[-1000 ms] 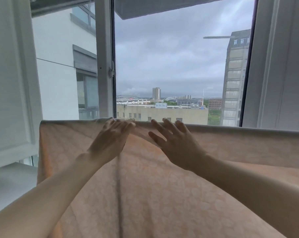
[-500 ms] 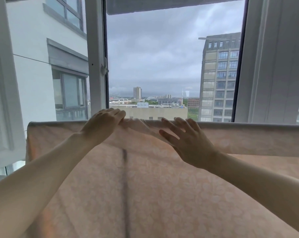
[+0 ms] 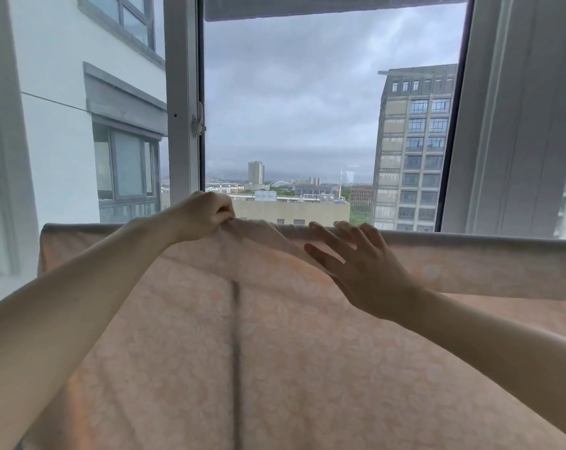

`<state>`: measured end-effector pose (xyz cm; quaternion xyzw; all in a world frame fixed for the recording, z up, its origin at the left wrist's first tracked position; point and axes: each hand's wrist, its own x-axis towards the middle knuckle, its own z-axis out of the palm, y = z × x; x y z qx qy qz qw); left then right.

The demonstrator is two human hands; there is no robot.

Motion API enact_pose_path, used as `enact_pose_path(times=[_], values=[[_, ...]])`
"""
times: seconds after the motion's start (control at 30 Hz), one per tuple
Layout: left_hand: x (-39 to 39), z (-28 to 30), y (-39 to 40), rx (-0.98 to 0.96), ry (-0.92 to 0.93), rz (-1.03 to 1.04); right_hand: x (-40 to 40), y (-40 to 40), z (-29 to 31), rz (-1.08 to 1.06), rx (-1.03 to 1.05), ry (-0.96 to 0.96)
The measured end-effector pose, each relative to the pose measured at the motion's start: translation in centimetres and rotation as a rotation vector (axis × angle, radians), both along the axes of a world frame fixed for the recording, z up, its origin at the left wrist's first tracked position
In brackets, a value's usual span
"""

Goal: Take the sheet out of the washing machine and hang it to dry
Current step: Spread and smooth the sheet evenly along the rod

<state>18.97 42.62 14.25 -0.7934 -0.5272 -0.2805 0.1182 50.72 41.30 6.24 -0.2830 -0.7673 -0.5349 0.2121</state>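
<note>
The sheet (image 3: pixel 275 352) hangs right across the lower half of the view, a thin peach cotton-looking cloth printed all over with small pale leaf or petal shapes, its top edge folded over a straight horizontal line that runs from the left corner to the right border. What it is draped over is hidden by the cloth itself. A narrow dark stripe runs straight down the middle of the fabric, from just below the hands to the bottom edge; whether it is a seam or a shadow, I cannot tell.

Left hand (image 3: pixel 203 216) is up at the top edge, fingers curled tight, pinching a bunched ridge of fabric so the cloth puckers into soft folds beside the knuckles. Right hand (image 3: pixel 362 271) sits just beside it, fingers straight and spread wide, gripping nothing, fingertips reaching the folded top edge and the palm over the fabric; whether the palm presses it, I cannot tell. Both forearms are bare.

Behind the cloth stands an open window (image 3: pixel 182 102) with a smooth white frame and a small metal latch on its upright. Through the opening: heavy grey cloud, a tall grey tower block (image 3: pixel 414 147) with a grid of square windows on the right, a white rendered wall on the left, low rooftops and green trees far off
</note>
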Motion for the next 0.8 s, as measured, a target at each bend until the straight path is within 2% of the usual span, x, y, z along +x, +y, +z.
enact_pose_path(times=[0.1,0.23,0.3,0.43,0.57,0.7,0.8], values=[[-0.1,-0.4,0.1,0.064,0.029,0.062,-0.3,-0.2,0.1,0.012,-0.017,0.017],[-1.6,-0.5,-0.6,0.269,-0.113,0.047,-1.6,-0.4,1.3,0.064,-0.105,0.103],[-2.3,-0.5,-1.5,0.349,-0.109,0.018,-2.2,-0.4,1.6,0.081,-0.122,0.098],[-4.0,-1.9,-3.1,0.415,-0.020,-0.049,-2.5,-0.1,1.0,0.105,-0.078,0.088],[-5.8,-4.1,-4.5,0.414,0.224,-0.085,-2.3,0.3,0.8,0.101,-0.025,0.055],[-6.4,-4.9,-5.6,0.405,0.372,-0.094,-2.0,0.4,0.8,0.097,-0.016,0.042],[-6.1,-5.5,-5.3,0.404,0.389,-0.028,-2.1,0.3,0.8,0.097,-0.019,0.045]])
